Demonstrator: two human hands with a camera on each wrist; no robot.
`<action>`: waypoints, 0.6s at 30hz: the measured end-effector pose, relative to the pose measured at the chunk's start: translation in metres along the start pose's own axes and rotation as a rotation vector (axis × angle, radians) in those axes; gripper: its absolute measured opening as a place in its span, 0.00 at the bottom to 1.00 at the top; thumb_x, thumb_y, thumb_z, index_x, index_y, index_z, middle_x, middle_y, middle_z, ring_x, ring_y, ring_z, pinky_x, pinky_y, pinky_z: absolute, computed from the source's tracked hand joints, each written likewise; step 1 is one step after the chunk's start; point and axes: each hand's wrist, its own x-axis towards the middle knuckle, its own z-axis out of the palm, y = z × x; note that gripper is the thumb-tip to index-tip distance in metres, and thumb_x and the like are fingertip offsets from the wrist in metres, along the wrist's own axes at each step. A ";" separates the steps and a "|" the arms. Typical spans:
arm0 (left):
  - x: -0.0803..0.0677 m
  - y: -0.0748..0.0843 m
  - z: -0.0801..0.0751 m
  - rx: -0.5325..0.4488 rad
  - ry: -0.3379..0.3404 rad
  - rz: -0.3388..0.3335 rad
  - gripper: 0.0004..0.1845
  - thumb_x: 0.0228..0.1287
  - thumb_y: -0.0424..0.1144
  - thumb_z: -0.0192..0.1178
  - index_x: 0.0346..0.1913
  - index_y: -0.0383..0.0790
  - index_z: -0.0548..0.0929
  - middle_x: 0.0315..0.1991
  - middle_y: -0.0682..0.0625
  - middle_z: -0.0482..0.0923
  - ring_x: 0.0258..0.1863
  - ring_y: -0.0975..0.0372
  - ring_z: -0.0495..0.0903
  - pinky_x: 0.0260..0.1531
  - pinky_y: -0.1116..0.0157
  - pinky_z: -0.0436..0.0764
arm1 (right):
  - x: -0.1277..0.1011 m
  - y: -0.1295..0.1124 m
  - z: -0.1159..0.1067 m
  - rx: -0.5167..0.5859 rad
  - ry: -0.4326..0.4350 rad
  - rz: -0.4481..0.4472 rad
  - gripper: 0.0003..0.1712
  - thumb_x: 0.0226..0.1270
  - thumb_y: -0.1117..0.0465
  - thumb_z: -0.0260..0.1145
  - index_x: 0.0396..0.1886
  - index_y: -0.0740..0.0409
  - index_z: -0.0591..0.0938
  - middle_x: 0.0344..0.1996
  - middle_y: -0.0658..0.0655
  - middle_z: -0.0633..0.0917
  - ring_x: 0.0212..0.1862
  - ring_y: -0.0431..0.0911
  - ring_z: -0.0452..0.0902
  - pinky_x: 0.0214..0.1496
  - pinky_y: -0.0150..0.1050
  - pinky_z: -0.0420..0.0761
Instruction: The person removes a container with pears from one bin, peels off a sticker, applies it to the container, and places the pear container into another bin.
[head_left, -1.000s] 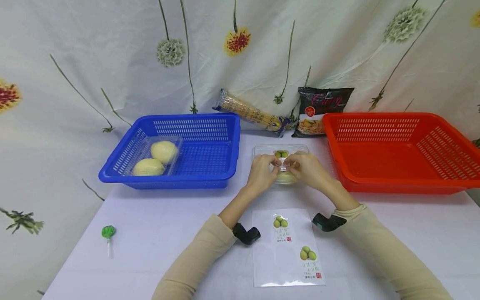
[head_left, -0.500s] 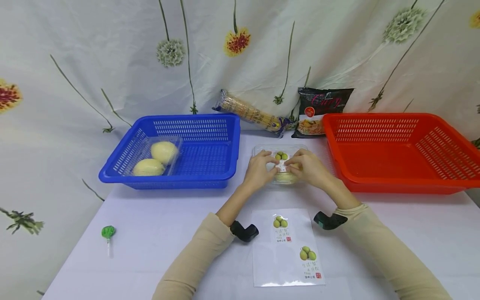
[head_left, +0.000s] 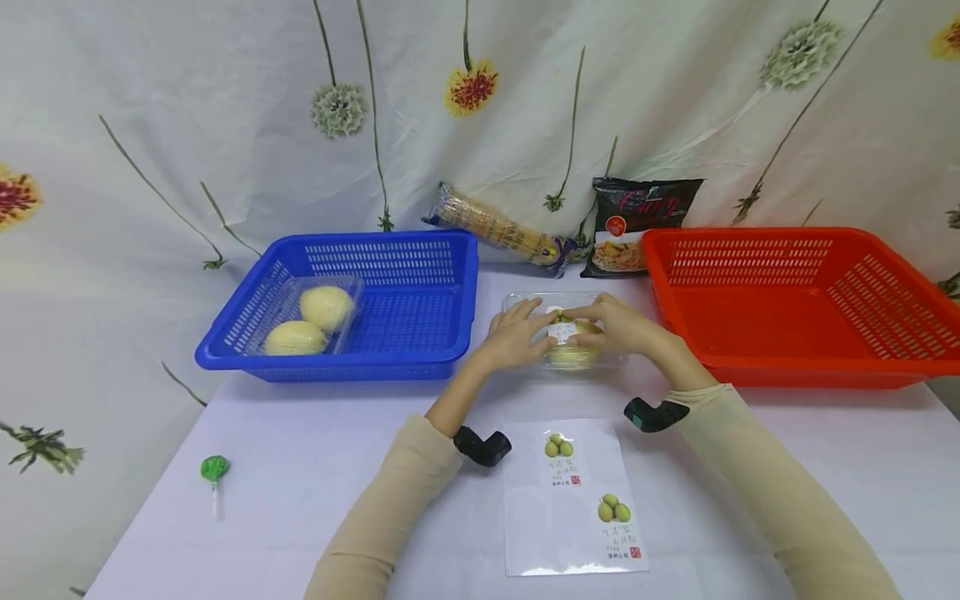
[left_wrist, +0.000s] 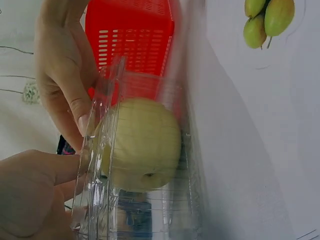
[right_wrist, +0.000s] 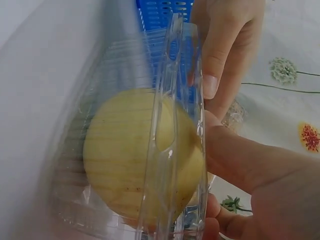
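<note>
Tabletop [head_left: 315, 467]: we see it white, carrying both baskets, the sheet and the clamshell.
Red basket [head_left: 795, 304]: at the right edge, holding nothing that we can see.
Blue basket [head_left: 352, 304]: toward the back left, with a clear pack of two pale fruits in its left half.
Sheet [head_left: 573, 500]: at the front edge, middle; two pear stickers are left on it.
Clamshell [head_left: 570, 329]: between the two baskets, toward the back, resting on the tabletop, with a pale yellow fruit [left_wrist: 142, 150] inside.
Sticker [head_left: 562, 329]: on the clamshell lid, under our fingertips. A second ago its green pears showed clearly between our hands; now our fingers have slid over it and cover most of it, so we judge it stuck and being smoothed down.
Left hand [head_left: 513, 333]: fingers nearly straight, pressing the lid from the left; not gripping.
Right hand [head_left: 622, 325]: fingers stretched flat across the sticker, pressing it down.
Lollipop [head_left: 213, 471]: green, near the front left corner.
</note>
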 end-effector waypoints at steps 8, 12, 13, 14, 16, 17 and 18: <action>0.001 -0.004 -0.004 0.029 -0.050 0.017 0.30 0.70 0.51 0.44 0.72 0.47 0.57 0.74 0.44 0.46 0.72 0.49 0.44 0.64 0.42 0.51 | 0.005 0.001 -0.004 0.003 -0.067 0.043 0.32 0.62 0.52 0.66 0.63 0.62 0.73 0.36 0.63 0.76 0.37 0.51 0.67 0.33 0.36 0.69; 0.000 -0.003 -0.006 0.023 -0.048 0.020 0.31 0.70 0.51 0.44 0.72 0.45 0.57 0.74 0.44 0.47 0.72 0.49 0.44 0.64 0.42 0.51 | 0.007 0.002 -0.005 0.008 -0.076 0.038 0.32 0.62 0.52 0.66 0.62 0.63 0.73 0.35 0.63 0.75 0.36 0.50 0.66 0.32 0.36 0.67; 0.000 -0.003 -0.006 0.024 -0.047 0.018 0.31 0.70 0.51 0.44 0.72 0.44 0.57 0.74 0.44 0.47 0.72 0.49 0.44 0.64 0.43 0.51 | 0.007 0.002 -0.005 0.009 -0.074 0.042 0.32 0.62 0.51 0.66 0.62 0.63 0.73 0.35 0.63 0.75 0.36 0.50 0.66 0.32 0.35 0.67; 0.000 -0.003 -0.006 0.027 -0.045 0.016 0.32 0.70 0.51 0.44 0.72 0.43 0.57 0.74 0.44 0.47 0.72 0.49 0.44 0.64 0.43 0.51 | 0.007 0.002 -0.005 0.010 -0.072 0.043 0.32 0.62 0.51 0.66 0.62 0.63 0.73 0.35 0.63 0.76 0.36 0.50 0.66 0.32 0.35 0.67; 0.000 -0.003 -0.005 0.030 -0.038 0.011 0.32 0.70 0.51 0.44 0.72 0.42 0.58 0.74 0.44 0.47 0.72 0.49 0.45 0.64 0.43 0.52 | 0.007 0.003 -0.004 0.016 -0.062 0.055 0.32 0.62 0.51 0.67 0.62 0.63 0.73 0.35 0.63 0.76 0.36 0.50 0.66 0.32 0.35 0.67; -0.001 -0.003 -0.005 0.031 -0.033 0.008 0.32 0.70 0.51 0.44 0.72 0.42 0.58 0.74 0.44 0.48 0.72 0.49 0.45 0.64 0.43 0.52 | 0.006 0.003 -0.003 0.020 -0.052 0.062 0.32 0.61 0.51 0.67 0.62 0.63 0.73 0.35 0.62 0.76 0.36 0.50 0.67 0.32 0.35 0.67; -0.001 -0.003 -0.004 0.032 -0.027 0.006 0.31 0.70 0.51 0.44 0.72 0.42 0.59 0.74 0.45 0.48 0.72 0.49 0.45 0.64 0.43 0.52 | 0.006 0.003 -0.002 0.024 -0.039 0.069 0.32 0.61 0.51 0.67 0.62 0.63 0.74 0.36 0.62 0.76 0.36 0.50 0.67 0.32 0.35 0.67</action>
